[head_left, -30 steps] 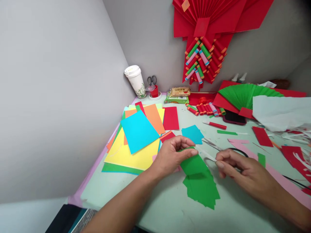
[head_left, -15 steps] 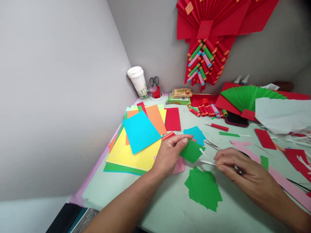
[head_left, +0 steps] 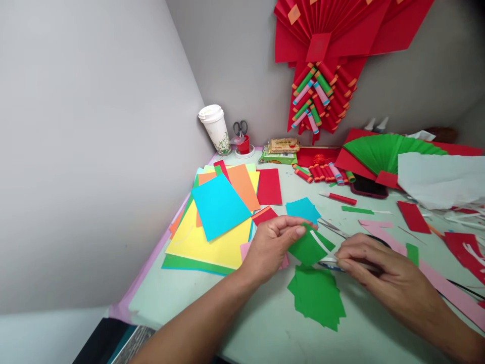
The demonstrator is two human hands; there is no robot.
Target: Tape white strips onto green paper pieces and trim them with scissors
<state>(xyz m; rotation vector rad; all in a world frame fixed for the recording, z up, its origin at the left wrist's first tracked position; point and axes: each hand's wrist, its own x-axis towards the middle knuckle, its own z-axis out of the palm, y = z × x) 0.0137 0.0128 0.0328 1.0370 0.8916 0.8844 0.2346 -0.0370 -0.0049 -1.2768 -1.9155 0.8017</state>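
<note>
Now pinching a green square by its far side between thumb and fingers of the left hand, just above the far end of a green stack on the pale table, with a white strip running along the square's far right edge. Pressed together at the fingertips of the right hand, apparently around a pale sliver, just right of the square. Best done, in all likelihood, by holding the square level, smoothing the strip flat from end to end and creasing no corner. Visible at far left: a white lidded cup, contents hidden; just right of it, a red cup on a white dish, with dark-handled scissors standing inside.
</note>
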